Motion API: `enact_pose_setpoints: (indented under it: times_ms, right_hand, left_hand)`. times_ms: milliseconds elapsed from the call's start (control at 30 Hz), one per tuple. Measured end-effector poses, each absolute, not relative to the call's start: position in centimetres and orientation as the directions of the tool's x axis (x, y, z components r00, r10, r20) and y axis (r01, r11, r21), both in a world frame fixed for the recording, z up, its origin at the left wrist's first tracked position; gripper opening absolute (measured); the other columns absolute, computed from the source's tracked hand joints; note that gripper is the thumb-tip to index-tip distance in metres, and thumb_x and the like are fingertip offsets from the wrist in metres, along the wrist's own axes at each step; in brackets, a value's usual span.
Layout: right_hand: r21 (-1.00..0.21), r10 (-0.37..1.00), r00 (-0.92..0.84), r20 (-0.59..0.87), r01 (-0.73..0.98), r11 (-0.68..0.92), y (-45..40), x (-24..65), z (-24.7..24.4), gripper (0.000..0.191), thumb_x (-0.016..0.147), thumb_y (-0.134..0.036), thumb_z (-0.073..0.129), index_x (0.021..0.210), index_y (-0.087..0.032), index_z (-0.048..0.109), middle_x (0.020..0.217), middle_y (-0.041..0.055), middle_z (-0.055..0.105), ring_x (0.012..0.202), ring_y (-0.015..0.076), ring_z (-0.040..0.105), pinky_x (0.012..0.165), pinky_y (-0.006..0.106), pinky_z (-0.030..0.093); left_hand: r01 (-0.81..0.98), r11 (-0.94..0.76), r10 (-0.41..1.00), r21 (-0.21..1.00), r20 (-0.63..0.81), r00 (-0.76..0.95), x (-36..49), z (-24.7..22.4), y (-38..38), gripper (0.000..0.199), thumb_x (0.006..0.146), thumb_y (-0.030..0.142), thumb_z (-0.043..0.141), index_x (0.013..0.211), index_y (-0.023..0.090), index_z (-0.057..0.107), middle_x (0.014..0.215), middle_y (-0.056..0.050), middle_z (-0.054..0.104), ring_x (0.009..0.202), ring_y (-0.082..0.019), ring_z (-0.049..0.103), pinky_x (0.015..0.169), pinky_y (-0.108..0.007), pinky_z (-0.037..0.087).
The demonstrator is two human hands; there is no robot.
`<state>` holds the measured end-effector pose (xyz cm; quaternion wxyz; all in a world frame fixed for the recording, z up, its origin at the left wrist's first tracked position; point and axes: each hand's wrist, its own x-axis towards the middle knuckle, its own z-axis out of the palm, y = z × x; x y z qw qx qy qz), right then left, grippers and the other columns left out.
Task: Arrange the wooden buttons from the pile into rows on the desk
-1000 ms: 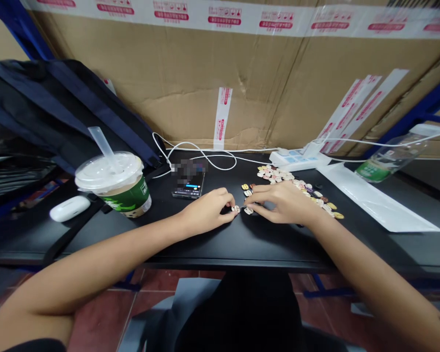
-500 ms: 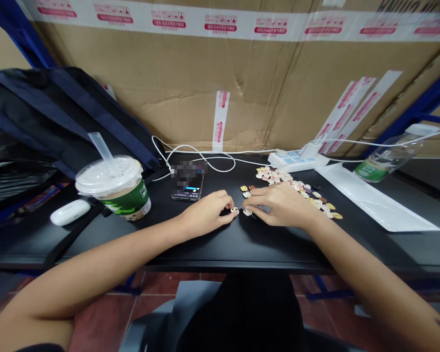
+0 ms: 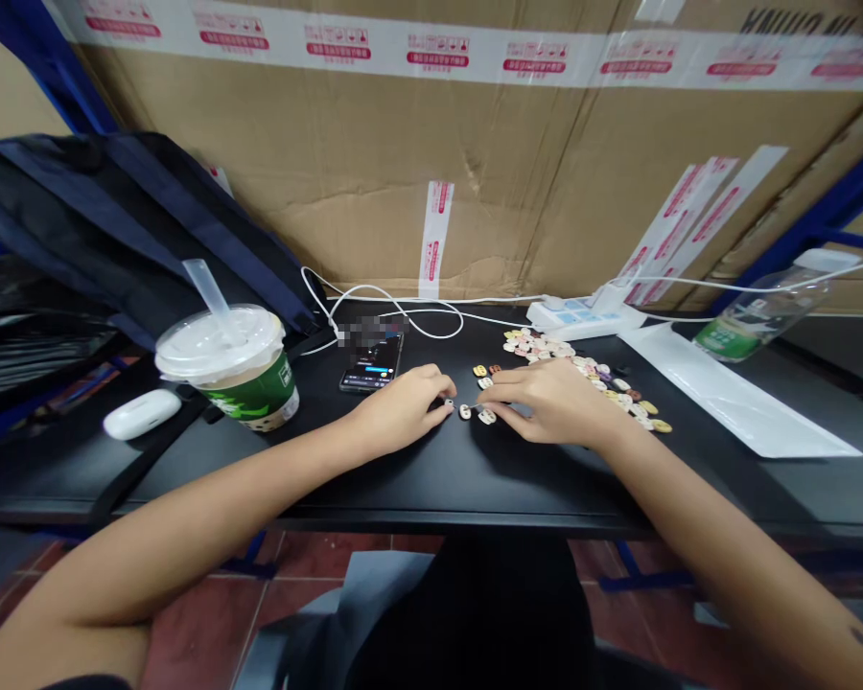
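Just left of a small cream face-patterned charm (image 3: 464,412), my left hand (image 3: 407,407) has its thumb and forefinger curled close; a tiny pale spot shows at the tips, too small to name. My right hand (image 3: 539,398) rests over the table with its fingers pinched on a thin, light wire-like strand (image 3: 477,407), which reaches toward that charm. Whether the charm is threaded on it I cannot tell. Another cream charm (image 3: 487,416) lies under the right fingertips. A yellow charm (image 3: 480,371), a brown one (image 3: 495,369) and a white one (image 3: 484,382) sit just behind.
Many small charms (image 3: 539,345) are spread behind and right of my right hand. A phone (image 3: 371,364), a drink cup (image 3: 234,359) and a white earphone case (image 3: 142,414) stand left. Rightward are a power strip (image 3: 586,318), a white sheet-like packet (image 3: 740,402) and a plastic bottle (image 3: 734,331).
My left hand has drawn slightly left, letting go of the cream charm, which now shows apart from its fingers. The right hand has hardly moved.
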<state>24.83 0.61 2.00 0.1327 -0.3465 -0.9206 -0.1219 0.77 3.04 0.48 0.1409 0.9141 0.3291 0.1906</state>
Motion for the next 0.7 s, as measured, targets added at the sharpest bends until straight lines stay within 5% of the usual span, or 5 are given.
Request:
enact_pose_setpoints:
  times_ms: [367, 700]
  right_hand:
    - [0.19, 0.687, -0.626, 0.37, 0.775, 0.603, 3.3, 24.8, 1.5, 0.022, 0.097, -0.026, 0.051, 0.1, -0.027, 0.073, 0.093, -0.0014, 0.077, 0.07, 0.0153, 0.067, 0.053, 0.03, 0.024]
    - [0.112, 0.684, -0.592, 0.426, 0.785, 0.61, 5.0, 25.2, 0.9, 0.019, 0.095, -0.027, 0.054, 0.096, -0.029, 0.073, 0.089, -0.0048, 0.077, 0.074, 0.0158, 0.067, 0.056, 0.029, 0.03]
  left_hand:
    - [0.677, -0.736, 0.654, 0.006, 0.265, 0.708, 0.5, 0.1, 4.3, 0.032, 0.101, 0.019, 0.041, 0.115, 0.012, 0.069, 0.111, -0.011, 0.068, 0.105, -0.025, 0.061, 0.092, -0.04, 0.046]
    - [0.689, -0.725, 0.66, -0.01, 0.28, 0.698, 0.5, -0.2, 5.1, 0.033, 0.1, 0.021, 0.043, 0.123, 0.014, 0.066, 0.116, -0.011, 0.067, 0.109, -0.023, 0.059, 0.093, -0.038, 0.043]
